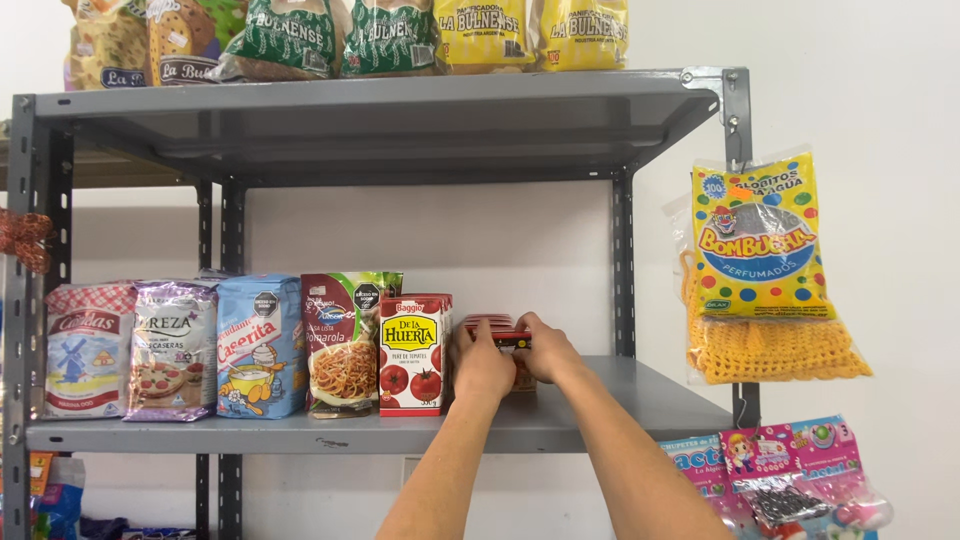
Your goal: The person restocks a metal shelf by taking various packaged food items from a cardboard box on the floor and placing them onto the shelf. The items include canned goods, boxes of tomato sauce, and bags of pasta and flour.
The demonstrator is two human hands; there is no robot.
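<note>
On the middle shelf [620, 400] of a grey metal rack, a person's two bare hands close around a small stack of red packets [497, 330]. The left hand [482, 365] wraps the near side with fingers curled, and the right hand [548, 350] grips the right end; both appear closed on the stack, which rests on the shelf just beside a red tomato carton [412, 352].

The stack looks loose, so an uneven squeeze could let a packet slide out and drop off the shelf's front edge. The left hand sits very close to the tomato carton, and a sideways nudge might tip it against the green pasta-sauce pouch [345, 340] next to it.

Further left stand a blue flour bag [258, 345], a silver pizza-mix bag [172, 350] and a red-and-white flour bag [85, 350]. The upper shelf [400, 95] carries bagged bread in green and yellow wrappers. A yellow dotted bag [760, 240] hangs from the right upright [738, 110], over a yellow crocheted net [780, 350], with pink toy packs [790, 465] below. A plain white wall lies behind.
</note>
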